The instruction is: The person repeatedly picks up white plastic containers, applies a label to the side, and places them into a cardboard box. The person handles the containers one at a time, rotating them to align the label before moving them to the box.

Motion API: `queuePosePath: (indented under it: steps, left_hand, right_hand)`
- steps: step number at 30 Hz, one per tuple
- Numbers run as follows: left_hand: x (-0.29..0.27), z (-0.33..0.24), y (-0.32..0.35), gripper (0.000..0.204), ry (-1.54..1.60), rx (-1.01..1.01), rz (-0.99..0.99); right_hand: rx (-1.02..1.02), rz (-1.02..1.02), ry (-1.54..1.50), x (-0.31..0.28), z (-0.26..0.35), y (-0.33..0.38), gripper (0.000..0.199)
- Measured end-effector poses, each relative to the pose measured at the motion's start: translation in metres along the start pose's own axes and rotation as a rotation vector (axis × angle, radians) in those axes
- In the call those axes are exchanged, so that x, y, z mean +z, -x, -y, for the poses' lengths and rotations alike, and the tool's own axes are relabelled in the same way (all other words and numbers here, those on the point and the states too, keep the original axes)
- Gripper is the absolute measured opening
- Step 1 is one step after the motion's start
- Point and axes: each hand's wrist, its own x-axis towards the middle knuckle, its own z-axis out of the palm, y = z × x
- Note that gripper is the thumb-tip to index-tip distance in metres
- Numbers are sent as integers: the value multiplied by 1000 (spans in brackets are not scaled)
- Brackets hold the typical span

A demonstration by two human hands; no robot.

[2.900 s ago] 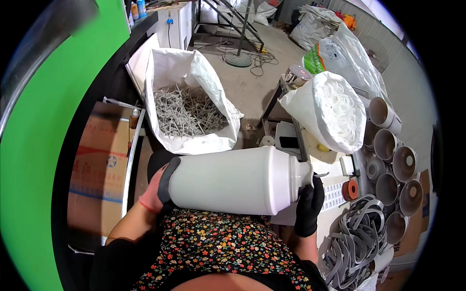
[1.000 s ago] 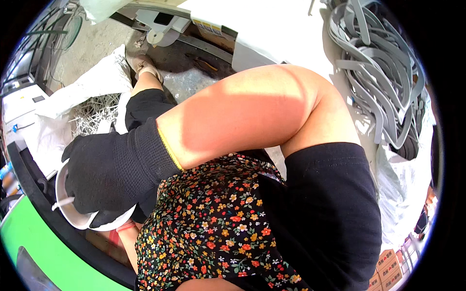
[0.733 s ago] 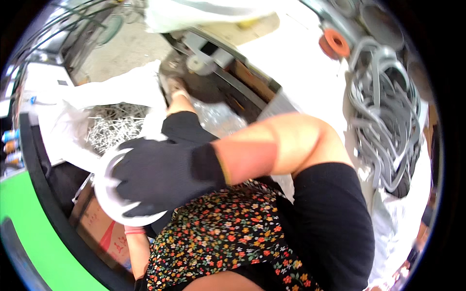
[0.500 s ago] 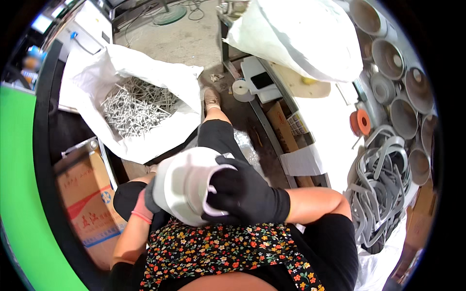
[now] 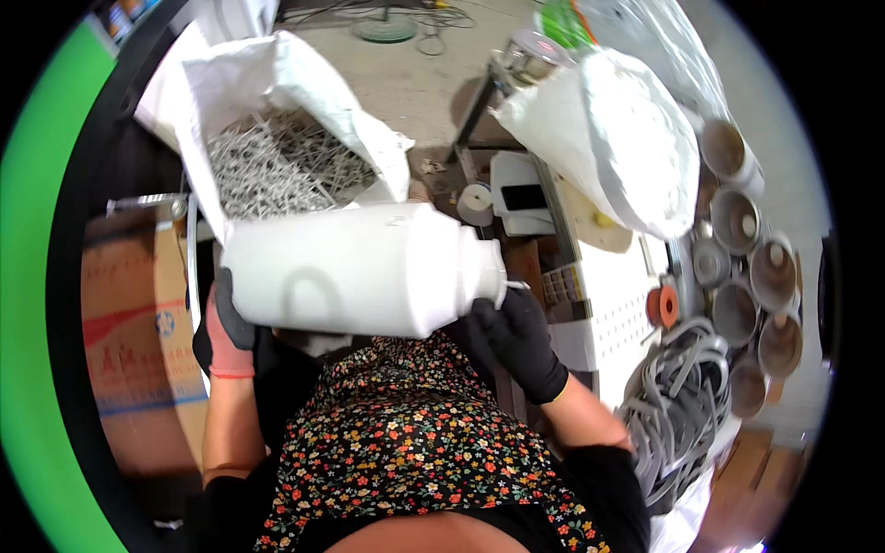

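A large white bottle-shaped plastic shell [image 5: 332,267] lies on its side in front of me, above my lap. Its stepped neck [image 5: 484,272] points right. My left hand [image 5: 229,323], in a pink and dark grey glove, grips the broad end at the left; some of its fingers are hidden. At the neck, my right hand [image 5: 518,341] in a black glove has its fingers curled against the rim. A small white strip [image 5: 516,285] sticks out there by the fingertips; I cannot tell whether it belongs to the shell.
Ahead to the left, a white sack [image 5: 318,88] holds many thin metal pieces [image 5: 267,175]. A cardboard box [image 5: 138,341] stands at left. On the right are a bench [image 5: 622,323], a full white bag [image 5: 636,138], an orange spool [image 5: 661,306], grey curved strips [image 5: 678,405] and several grey cylinders [image 5: 736,221].
The shell has turned from pointing its opening toward me to lying sideways, neck to the right. My right hand has come out of the opening to the rim, and the view has shifted.
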Motion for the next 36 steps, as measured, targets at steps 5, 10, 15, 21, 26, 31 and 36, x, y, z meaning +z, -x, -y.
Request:
queuePosePath:
  steps: [5,10,15,21,26,31,36]
  left_hand:
    - [-13,-46,35,33,-94,76,-166]
    - [-19,-54,51,23,119,-70,-81]
    - [-20,-59,64,21,-87,-21,-94]
    - [-36,-70,67,32,-441,614,68]
    - [-31,-86,56,36,-398,611,188]
    - [-29,-101,59,25,-359,645,311]
    - [-24,-110,56,22,-341,683,353]
  right_hand:
    - [394,-21,-280,14,-3,33,23]
    - [300,23,-203,15,-7,50,31]
    - [679,106,-598,19,-13,62,46]
    - [488,424,-394,18,-30,80,43]
    - [423,475,-334,24,-36,86,42]
    - [394,487,-305,20,-39,87,40]
    - [268,567,-279,16,-43,82,39]
